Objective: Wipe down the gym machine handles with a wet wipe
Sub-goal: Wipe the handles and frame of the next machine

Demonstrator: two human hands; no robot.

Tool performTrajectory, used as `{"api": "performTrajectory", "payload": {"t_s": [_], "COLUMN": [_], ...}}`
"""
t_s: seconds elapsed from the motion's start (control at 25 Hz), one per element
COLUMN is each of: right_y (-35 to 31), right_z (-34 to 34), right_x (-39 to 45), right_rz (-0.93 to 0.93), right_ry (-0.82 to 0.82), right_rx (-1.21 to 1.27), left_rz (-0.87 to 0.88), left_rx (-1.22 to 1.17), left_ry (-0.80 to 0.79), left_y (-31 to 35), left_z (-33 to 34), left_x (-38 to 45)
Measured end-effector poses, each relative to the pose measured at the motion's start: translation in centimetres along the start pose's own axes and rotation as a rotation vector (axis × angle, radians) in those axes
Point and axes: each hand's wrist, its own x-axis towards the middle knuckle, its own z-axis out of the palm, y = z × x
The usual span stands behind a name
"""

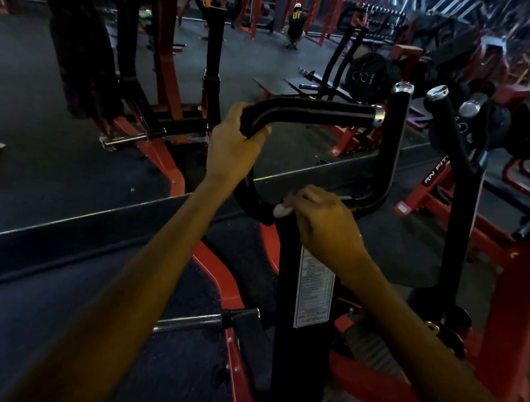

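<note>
Both hands are on the black gym machine (305,303): the left hand (233,145) wraps its fingers and thumb round the bend of the padded horizontal handle (312,111), steadying it, while the right hand (323,221) is curled round a small white wet wipe (279,209), which it holds against the lower curve of the handle bar (251,196), just above the upright post. That post carries a white instruction label (314,291), and the red frame (223,275) spreads out beneath it. To the right rises the second, upright handle (394,136) with its chrome end cap (402,87), and beyond it another black bar topped by a chrome cap (437,92); neither hand is near these. How much of the grips is already clean I cannot tell, since the dark padding shows no wet sheen or streaks. Judging by where the wipe sits, the work looks to be at the base of the left-side bar, with the upright handle likely still to do. Only a little of the wipe shows past the fingers.
</note>
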Motion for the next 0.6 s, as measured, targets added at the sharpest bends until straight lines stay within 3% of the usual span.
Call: {"api": "performTrajectory", "payload": {"t_s": [0.16, 0.36, 0.52, 0.6], "right_y": [1.8, -2.1, 1.2, 0.3], "right_z": [-1.0, 1.1, 0.0, 0.5], "right_x": [-0.9, -0.5, -1.5, -0.6], "right_rz": [0.307, 0.143, 0.341, 0.334], "right_ry": [0.157, 0.125, 0.151, 0.153], "right_rx": [0.039, 0.230, 0.095, 0.132], "left_rz": [-0.020, -0.006, 0.143, 0.241], "left_rx": [0.005, 0.014, 0.143, 0.244], "left_ry": [0.094, 0.092, 0.129, 0.142], "left_y": [0.0, 0.3, -0.1, -0.4], "left_z": [0.2, 0.2, 0.4, 0.6], "left_x": [-0.5, -0.9, -1.2, -1.6]}}
